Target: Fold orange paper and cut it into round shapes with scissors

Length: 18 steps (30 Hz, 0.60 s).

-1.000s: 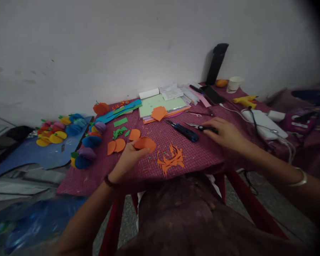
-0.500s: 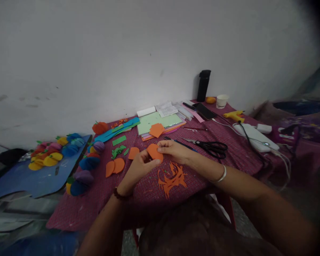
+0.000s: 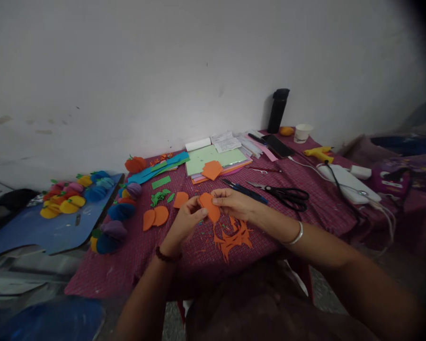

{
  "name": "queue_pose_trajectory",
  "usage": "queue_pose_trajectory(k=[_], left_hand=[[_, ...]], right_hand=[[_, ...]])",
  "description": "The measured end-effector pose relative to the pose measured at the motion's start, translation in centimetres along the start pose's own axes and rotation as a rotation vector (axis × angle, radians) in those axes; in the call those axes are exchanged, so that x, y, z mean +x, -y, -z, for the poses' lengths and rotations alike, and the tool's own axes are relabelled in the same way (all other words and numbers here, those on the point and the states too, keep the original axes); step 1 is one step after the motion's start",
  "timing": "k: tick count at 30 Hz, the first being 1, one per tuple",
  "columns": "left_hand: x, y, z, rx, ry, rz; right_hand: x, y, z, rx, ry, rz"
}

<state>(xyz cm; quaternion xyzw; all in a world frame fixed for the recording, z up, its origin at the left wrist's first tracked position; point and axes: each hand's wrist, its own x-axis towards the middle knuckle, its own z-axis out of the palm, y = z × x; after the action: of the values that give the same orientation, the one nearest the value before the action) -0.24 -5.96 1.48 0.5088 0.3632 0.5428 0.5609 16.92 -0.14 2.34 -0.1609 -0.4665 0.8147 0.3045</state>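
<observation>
Both hands hold one orange paper cut-out [image 3: 210, 206] above the table [image 3: 128, 265]. My left hand [image 3: 184, 222] pinches its left edge with thumb and fingers. My right hand [image 3: 234, 203] pinches its top right edge. Orange paper scraps [image 3: 234, 237] lie on the cloth just below the hands. Three more orange cut-outs [image 3: 159, 213] lie to the left. Black scissors [image 3: 287, 194] rest on the cloth to the right of my right hand, with a blue utility knife [image 3: 244, 190] between.
A stack of coloured sheets [image 3: 216, 161] sits behind the hands. Finished paper fruits [image 3: 71, 194] cover a blue board at left. A yellow glue gun [image 3: 319, 152], white box with cables [image 3: 348, 182], cup [image 3: 303, 132] and black bottle [image 3: 277, 110] stand at right.
One second ago my right hand lay on the scissors. It let them go and came over to the orange cut-out, which both hands now hold. The view also tilted down.
</observation>
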Motion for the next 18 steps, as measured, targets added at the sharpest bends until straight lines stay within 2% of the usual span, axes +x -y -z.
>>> queue_pose_trajectory(k=[7,12,18], left_hand=[[-0.2,0.9,0.7,-0.105,-0.019,0.097],[-0.1,0.9,0.8,-0.169,-0.008,0.090],[0.0,1.1,0.8,-0.102,0.029,0.082]], right_hand=[[0.3,-0.6,0.1,0.084,0.045,-0.079],[0.8,-1.2,0.5,0.131,0.077,-0.101],[0.6,-1.5,0.7,0.135,0.126,-0.090]])
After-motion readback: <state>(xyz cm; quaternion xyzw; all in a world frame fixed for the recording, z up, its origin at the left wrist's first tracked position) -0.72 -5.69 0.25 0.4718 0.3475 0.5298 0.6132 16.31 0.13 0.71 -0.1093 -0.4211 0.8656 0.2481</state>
